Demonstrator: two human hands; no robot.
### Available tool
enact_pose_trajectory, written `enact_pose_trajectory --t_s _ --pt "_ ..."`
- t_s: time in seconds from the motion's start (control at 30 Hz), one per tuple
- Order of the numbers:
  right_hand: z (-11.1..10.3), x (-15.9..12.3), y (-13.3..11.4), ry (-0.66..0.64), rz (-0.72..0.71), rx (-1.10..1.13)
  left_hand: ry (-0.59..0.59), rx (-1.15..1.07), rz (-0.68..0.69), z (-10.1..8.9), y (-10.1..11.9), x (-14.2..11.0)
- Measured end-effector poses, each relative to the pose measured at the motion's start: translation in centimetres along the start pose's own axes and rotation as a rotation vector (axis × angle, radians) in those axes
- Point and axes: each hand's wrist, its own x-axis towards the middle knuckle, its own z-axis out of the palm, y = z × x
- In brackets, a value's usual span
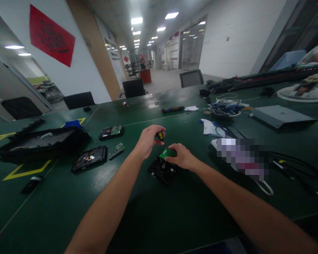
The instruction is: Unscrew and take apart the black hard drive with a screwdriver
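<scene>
My left hand (148,140) is closed around a short black-and-yellow tool (160,135) that looks like a screwdriver; its lower end cannot be made out. Just right of it, my right hand (182,157) grips a green circuit board (167,153) between thumb and fingers. The board sits over the far part of a black hard drive (161,171) lying on the green table; whether it is lifted clear I cannot tell. Left of my hands lie another hard drive (111,132) with green circuitry, a dark opened drive casing (90,158) and a loose circuit board (117,151).
A large black plastic housing (39,141) lies at the left. To the right are a blurred-out item with a white cord (266,187), black cables (296,164), a grey metal box (282,116) and a bowl of wires (225,108). A dark tool (172,109) lies farther back.
</scene>
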Motion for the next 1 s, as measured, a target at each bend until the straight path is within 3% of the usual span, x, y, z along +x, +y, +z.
enact_pose_trajectory --t_s 0.13,0.33,0.57,0.77,0.9,1.0 --pt "-0.04 -0.04 -0.06 -0.011 -0.002 -0.004 -0.027 -0.103 -0.053 0.0 -0.21 0.13" --pt "-0.13 -0.13 -0.23 -0.021 0.002 -0.001 0.043 0.06 0.075 -0.1 -0.05 0.28" --pt "-0.07 -0.11 -0.14 -0.008 0.008 -0.013 -0.037 -0.077 -0.038 -0.03 -0.05 0.14" --pt "0.15 0.07 0.15 -0.001 0.003 0.01 0.03 0.095 0.097 0.03 -0.04 0.15" --pt "0.24 0.14 0.31 0.002 -0.012 0.017 -0.061 0.027 0.01 0.12 0.09 -0.04" --pt "0.26 0.11 0.33 0.009 -0.024 0.019 -0.066 -0.058 -0.041 0.21 0.0 -0.07"
